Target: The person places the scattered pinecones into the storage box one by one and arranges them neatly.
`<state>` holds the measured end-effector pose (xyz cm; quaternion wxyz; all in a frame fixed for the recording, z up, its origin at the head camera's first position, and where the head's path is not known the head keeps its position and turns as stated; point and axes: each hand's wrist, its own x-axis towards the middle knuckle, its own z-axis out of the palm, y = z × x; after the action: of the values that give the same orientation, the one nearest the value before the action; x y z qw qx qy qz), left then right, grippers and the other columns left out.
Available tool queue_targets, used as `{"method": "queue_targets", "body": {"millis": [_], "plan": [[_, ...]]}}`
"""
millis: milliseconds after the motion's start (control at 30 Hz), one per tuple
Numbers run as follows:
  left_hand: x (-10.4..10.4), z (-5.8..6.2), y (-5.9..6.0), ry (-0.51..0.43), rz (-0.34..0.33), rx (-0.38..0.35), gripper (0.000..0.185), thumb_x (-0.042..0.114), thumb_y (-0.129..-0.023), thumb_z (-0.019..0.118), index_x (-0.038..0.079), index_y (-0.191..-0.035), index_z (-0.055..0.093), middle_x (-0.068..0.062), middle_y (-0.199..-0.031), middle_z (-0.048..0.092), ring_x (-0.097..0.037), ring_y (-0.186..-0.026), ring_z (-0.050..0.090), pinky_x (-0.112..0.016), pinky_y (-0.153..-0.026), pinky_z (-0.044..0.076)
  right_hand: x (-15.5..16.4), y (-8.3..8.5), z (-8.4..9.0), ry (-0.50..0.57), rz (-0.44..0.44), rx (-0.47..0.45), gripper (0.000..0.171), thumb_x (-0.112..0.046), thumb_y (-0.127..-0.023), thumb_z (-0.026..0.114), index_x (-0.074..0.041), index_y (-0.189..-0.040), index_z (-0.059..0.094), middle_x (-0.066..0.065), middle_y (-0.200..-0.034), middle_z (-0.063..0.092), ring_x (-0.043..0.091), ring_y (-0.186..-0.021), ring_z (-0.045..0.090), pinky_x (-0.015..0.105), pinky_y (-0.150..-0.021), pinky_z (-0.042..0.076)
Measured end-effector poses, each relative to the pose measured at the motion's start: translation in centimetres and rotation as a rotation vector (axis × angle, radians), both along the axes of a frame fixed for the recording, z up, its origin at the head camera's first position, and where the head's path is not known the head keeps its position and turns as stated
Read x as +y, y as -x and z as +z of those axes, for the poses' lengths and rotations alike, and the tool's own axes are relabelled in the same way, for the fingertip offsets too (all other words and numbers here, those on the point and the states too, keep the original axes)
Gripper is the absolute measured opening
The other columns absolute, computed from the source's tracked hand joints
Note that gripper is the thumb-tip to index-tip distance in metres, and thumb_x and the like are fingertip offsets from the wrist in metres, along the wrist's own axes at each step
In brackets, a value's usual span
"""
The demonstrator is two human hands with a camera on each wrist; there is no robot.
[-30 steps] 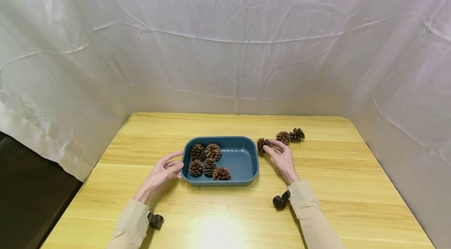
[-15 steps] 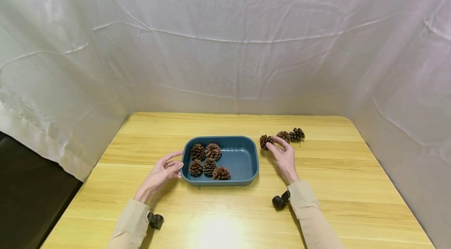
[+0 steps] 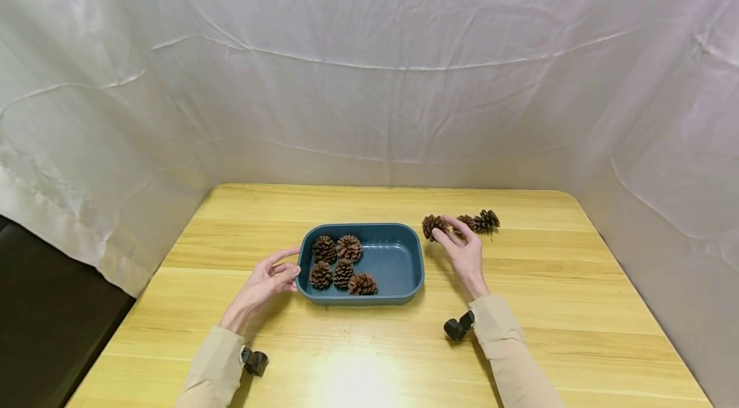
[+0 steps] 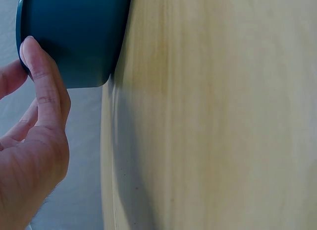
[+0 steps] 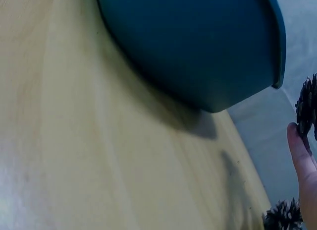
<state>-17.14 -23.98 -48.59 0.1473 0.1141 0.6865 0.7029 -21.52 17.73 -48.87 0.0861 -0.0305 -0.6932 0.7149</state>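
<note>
Hands at work on a yellow wooden table point(image 3: 369, 357) before a white fabric backdrop point(image 3: 369, 74). The right hand point(image 3: 462, 254) pinches a brown pine cone point(image 3: 430, 226) between thumb and fingers, lifted just right of the dark blue rectangular plastic tray point(image 3: 398, 254); in the right wrist view a fingertip point(image 5: 299, 150) lies against the cone point(image 5: 307, 108), raised above the table. The left hand point(image 3: 262, 285) rests with loosely extended fingers point(image 4: 42, 81) touching the tray's left outer wall point(image 4: 74, 36), gripping nothing. Five brown pine cones point(image 3: 342, 263) lie in the tray's left half. Two more brown pine cones point(image 3: 479, 222) lie on the table just beyond the right hand.
</note>
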Motion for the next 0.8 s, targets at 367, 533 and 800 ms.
{"method": "queue_targets", "body": {"millis": [367,533,800], "plan": [[0.0,-0.1,0.0,0.003,-0.001,0.005,0.06,0.006,-0.102,0.056,-0.011,-0.152,0.028,0.001,-0.098,0.069,-0.008,-0.076,0.066,-0.027,-0.077,0.063,-1.0,-0.1,1.6,0.058,0.027,0.074,0.052,-0.006,-0.089,0.075,0.0,-0.137,0.057,0.009,-0.142,0.055,0.005,-0.112,0.064,0.017,-0.094,0.056],[0.0,-0.1,0.0,0.011,0.003,0.004,0.059,0.006,-0.102,0.056,-0.01,-0.152,0.028,0.0,-0.099,0.068,-0.008,-0.076,0.066,-0.027,-0.077,0.063,-1.5,-0.2,2.3,0.035,0.038,0.102,0.052,-0.003,-0.087,0.076,0.0,-0.136,0.058,0.0,-0.131,0.06,0.005,-0.112,0.063,0.017,-0.097,0.055],[0.0,-0.1,0.1,0.005,0.002,0.002,0.06,0.007,-0.102,0.056,-0.01,-0.152,0.028,0.0,-0.098,0.068,-0.008,-0.076,0.066,-0.027,-0.076,0.063,-2.1,0.0,3.0,-0.073,0.068,0.145,0.049,-0.009,-0.088,0.078,-0.002,-0.134,0.061,0.014,-0.138,0.06,0.005,-0.113,0.062,0.014,-0.097,0.054]]}}
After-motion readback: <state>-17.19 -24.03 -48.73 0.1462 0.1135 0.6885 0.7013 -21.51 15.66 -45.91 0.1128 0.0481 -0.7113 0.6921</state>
